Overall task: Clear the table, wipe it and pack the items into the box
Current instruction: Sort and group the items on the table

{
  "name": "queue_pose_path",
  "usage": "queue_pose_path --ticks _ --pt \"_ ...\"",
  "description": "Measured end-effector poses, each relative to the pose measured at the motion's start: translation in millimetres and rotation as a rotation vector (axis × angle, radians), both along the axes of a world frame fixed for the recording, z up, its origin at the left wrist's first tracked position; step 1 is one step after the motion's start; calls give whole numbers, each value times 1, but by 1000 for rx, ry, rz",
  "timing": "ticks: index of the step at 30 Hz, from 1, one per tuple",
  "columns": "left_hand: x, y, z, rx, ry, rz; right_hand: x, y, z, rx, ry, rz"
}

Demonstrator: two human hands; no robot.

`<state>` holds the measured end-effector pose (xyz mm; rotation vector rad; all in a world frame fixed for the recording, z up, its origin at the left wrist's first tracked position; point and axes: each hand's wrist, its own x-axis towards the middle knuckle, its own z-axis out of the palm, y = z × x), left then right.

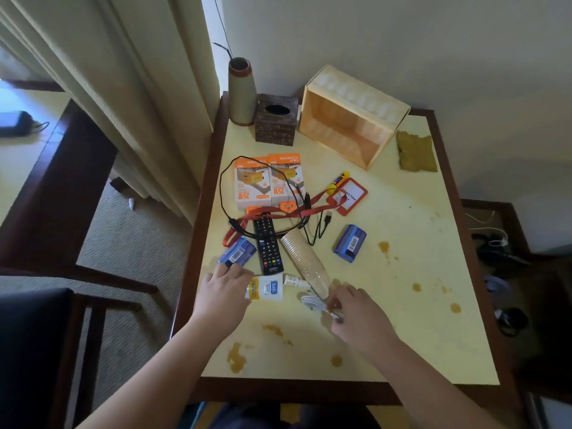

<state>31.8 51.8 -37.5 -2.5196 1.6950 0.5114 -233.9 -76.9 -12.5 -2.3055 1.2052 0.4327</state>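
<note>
Wooden box (349,119) is seen lying on its side at about 1 o'clock on the cream table (418,274), its open face turned toward the camera. An olive cloth (416,151) lies just beside it, toward 2 o'clock. Near the table's middle a clutter is gathered: 2 orange charger boxes (267,181) side by side, a black cable (227,181) looped over them, a red lanyard badge (348,196), a yellow marker (339,181) touching the badge, a black remote (268,246), a lying stack of paper cups (305,261) and 2 blue packets (349,243), 1 at 9 o'clock of the remote, 1 at 3 o'clock of the cups. Brown stains (236,356) are scattered over the near and right parts of the surface.

The left hand (226,289) is laid over a white tube (267,287) at 6 o'clock of the remote; its fingers are curled round the tube's yellow end, which is partly hidden beneath them, and the fingertips are hard to make out. The right hand (356,314) is lowered beside the cups' mouth, its fingertips pinching a small white coiled cable (314,303); the metal plug end is blurred. Both forearms are stretched forward from 6 o'clock.

At 11 o'clock a brown tissue box (277,120) and a tall vase (241,91) are set, the vase partly cut by the curtain (139,103).
</note>
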Motion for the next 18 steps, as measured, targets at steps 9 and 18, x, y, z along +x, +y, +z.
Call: queue_pose_path --ticks 9,18 --pt "5 -5 51 -69 31 99 -7 -85 80 259 -352 -226" --pt "11 -102 101 -358 86 200 51 -194 41 -19 -438 -368"
